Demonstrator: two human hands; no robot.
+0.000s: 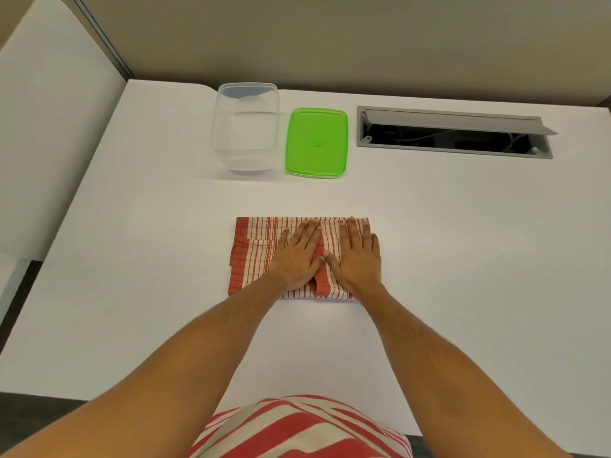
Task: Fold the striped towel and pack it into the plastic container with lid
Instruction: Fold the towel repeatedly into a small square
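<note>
Both your hands, left hand [297, 256] & right hand [358, 256], lie flat w/ straight fingers pressing the folded towel [254, 246], gripping nothing; its long axis runs left-right, w/ the container [244, 127] straight ahead, nearer your left.

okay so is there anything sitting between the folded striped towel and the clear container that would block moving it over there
Nothing visible does. Bare table lies between the striped towel and the clear container, which is open; its green lid lies beside it. Both hands, left hand and right hand, press flat on the towel.
</note>
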